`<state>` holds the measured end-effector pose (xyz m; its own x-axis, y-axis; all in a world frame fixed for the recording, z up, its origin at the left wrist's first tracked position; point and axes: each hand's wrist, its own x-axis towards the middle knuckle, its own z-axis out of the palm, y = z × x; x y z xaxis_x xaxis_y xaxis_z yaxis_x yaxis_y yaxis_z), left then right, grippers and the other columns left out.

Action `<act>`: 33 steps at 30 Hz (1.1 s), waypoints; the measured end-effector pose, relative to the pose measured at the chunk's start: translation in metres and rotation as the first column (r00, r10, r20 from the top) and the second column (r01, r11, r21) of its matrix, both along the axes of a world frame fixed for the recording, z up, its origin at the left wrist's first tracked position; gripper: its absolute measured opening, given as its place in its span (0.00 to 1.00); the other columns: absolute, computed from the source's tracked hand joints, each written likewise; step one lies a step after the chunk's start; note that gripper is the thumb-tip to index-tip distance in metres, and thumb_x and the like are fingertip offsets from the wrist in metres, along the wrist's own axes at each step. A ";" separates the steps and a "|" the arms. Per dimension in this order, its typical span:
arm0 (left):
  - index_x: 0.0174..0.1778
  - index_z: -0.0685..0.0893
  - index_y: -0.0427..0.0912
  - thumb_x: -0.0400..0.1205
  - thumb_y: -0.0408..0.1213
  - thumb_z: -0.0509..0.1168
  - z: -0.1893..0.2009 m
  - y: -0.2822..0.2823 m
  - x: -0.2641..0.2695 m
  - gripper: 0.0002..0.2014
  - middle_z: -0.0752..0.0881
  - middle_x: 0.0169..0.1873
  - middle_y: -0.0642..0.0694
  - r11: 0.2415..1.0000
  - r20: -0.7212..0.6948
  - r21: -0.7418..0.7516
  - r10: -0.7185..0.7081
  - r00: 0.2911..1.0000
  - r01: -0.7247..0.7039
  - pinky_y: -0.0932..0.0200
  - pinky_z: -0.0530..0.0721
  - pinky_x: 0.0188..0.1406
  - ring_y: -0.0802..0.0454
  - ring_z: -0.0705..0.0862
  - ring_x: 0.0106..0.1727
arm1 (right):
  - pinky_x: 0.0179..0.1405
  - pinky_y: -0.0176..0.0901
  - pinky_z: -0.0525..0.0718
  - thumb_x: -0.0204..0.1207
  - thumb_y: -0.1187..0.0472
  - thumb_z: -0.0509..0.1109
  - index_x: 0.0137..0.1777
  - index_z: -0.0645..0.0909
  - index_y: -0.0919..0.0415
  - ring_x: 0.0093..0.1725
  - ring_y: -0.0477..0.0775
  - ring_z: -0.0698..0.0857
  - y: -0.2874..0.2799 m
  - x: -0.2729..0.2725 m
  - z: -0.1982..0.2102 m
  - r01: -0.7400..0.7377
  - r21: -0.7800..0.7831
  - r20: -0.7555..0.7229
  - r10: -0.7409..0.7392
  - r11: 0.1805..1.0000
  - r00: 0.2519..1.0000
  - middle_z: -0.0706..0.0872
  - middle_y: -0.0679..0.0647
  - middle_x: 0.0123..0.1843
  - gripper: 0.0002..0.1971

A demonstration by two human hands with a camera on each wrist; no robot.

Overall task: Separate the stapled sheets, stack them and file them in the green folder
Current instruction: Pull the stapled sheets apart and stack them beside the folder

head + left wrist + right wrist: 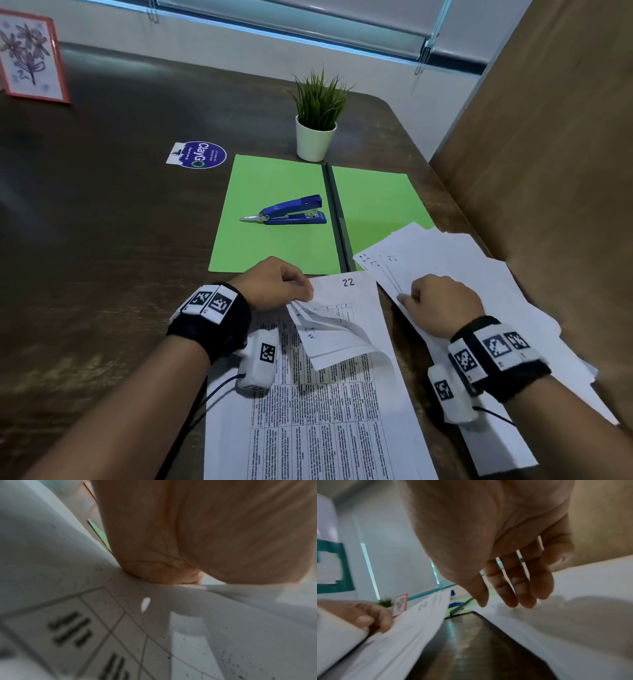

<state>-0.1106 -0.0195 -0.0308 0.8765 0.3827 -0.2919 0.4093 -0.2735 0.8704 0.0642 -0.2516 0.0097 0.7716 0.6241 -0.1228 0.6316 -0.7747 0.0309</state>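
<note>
The stapled sheets point(325, 394) lie printed side up at the table's near edge, with their top pages folded back, one marked "22" point(348, 283). My left hand point(301, 294) pinches these pages at their upper left corner; the left wrist view shows its fingers point(163, 574) pressed into the paper point(85, 615). My right hand point(407, 298) hangs with relaxed fingers point(510, 599) at the edge of a loose pile of white sheets point(479, 274) on the right. The green folder point(274, 192) lies open beyond both hands. A blue stapler point(291, 210) sits on its left half.
A small potted plant point(317, 137) stands behind the folder. A round blue sticker point(202, 155) is on the dark table point(102, 240). A framed flower drawing point(30, 58) leans at far left. A brown partition point(548, 137) bounds the right side.
</note>
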 end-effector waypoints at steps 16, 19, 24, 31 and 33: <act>0.59 0.88 0.59 0.80 0.31 0.75 -0.001 -0.005 0.000 0.18 0.91 0.59 0.59 0.995 0.071 -0.097 -0.005 0.997 0.011 0.57 0.85 0.66 0.61 0.89 0.60 | 0.47 0.38 0.82 0.64 0.50 0.76 0.80 0.68 0.46 0.46 0.46 0.81 -0.018 -0.056 -0.062 0.068 0.625 -0.523 0.352 0.778 0.776 0.76 0.42 0.61 0.41; 0.55 0.89 0.59 0.80 0.33 0.75 -0.001 -0.008 -0.001 0.15 0.91 0.56 0.59 0.998 0.060 -0.066 0.020 0.998 -0.016 0.61 0.86 0.61 0.59 0.90 0.58 | 0.48 0.38 0.83 0.70 0.58 0.80 0.82 0.67 0.49 0.45 0.47 0.81 -0.015 -0.052 -0.064 0.121 0.640 -0.555 0.348 0.759 0.756 0.76 0.41 0.65 0.40; 0.48 0.91 0.52 0.79 0.34 0.76 -0.001 -0.010 -0.002 0.07 0.93 0.43 0.56 1.000 0.066 0.007 0.022 0.998 -0.022 0.65 0.84 0.42 0.62 0.88 0.40 | 0.43 0.29 0.78 0.72 0.61 0.79 0.77 0.75 0.53 0.43 0.43 0.81 -0.016 -0.049 -0.067 0.083 0.655 -0.537 0.385 0.751 0.751 0.76 0.45 0.63 0.33; 0.37 0.94 0.53 0.76 0.38 0.79 -0.002 -0.009 -0.004 0.04 0.94 0.41 0.46 0.998 0.069 0.061 -0.005 0.998 0.000 0.47 0.85 0.45 0.40 0.87 0.41 | 0.53 0.34 0.84 0.72 0.64 0.80 0.53 0.92 0.50 0.53 0.44 0.87 -0.024 -0.048 -0.066 0.160 0.705 -0.598 0.457 0.691 0.659 0.84 0.46 0.57 0.12; 0.36 0.95 0.51 0.76 0.45 0.77 0.000 -0.011 -0.004 0.05 0.94 0.42 0.46 1.000 0.082 0.023 -0.004 0.997 0.003 0.43 0.86 0.54 0.39 0.90 0.48 | 0.53 0.37 0.85 0.74 0.63 0.80 0.52 0.92 0.52 0.51 0.48 0.87 -0.020 -0.050 -0.065 0.172 0.724 -0.588 0.467 0.668 0.660 0.87 0.47 0.53 0.09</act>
